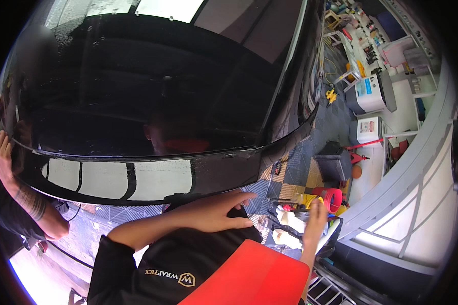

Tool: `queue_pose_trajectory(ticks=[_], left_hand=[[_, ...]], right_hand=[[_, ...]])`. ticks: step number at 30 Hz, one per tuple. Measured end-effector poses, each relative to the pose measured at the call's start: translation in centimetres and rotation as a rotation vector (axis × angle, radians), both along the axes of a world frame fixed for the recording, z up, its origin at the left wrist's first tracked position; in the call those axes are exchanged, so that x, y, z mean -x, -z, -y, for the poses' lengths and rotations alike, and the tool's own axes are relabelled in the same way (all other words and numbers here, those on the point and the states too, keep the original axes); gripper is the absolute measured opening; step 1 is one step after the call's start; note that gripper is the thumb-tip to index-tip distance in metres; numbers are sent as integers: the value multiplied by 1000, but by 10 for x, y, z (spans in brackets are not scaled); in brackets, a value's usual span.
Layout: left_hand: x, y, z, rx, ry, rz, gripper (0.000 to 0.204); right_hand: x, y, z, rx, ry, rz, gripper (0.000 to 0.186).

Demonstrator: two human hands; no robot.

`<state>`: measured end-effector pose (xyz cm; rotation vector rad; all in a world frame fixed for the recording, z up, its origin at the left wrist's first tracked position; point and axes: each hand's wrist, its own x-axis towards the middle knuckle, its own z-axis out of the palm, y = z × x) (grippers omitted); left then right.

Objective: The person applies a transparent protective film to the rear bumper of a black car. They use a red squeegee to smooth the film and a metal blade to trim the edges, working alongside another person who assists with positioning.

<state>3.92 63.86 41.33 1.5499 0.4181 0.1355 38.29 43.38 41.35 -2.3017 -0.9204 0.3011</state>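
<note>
A large glossy black car panel [152, 107] fills the upper left, wet with drops in places and full of reflections. Below its lower edge, my left hand [226, 211] reaches across in front of my black shirt, thumb and fingers apart with nothing visible in them. My right hand [314, 223] is farther right, fingers stretched out, at a small cart [332, 236] carrying white bottles [288, 221]; whether it touches one I cannot tell. A flat red thing [254, 277] covers part of my shirt and right arm.
At the far left, a co-worker's hand [3, 150] is at the panel's edge. A red bucket [332, 200] stands behind the cart. Farther back are a black bin [333, 161], white-and-grey boxes [367, 94], a stepladder [347, 53] and crowded shelves along the wall.
</note>
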Motion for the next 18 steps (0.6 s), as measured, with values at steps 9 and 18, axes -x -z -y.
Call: queue_pose_trajectory(ticks=[9, 18], left_hand=[[-32, 24, 5, 486, -226, 293, 55], [22, 90, 66, 787, -370, 333, 38]], right_hand=[[162, -84, -104, 19, -707, -147, 46], [167, -210, -178, -429, -1513, 115, 37]])
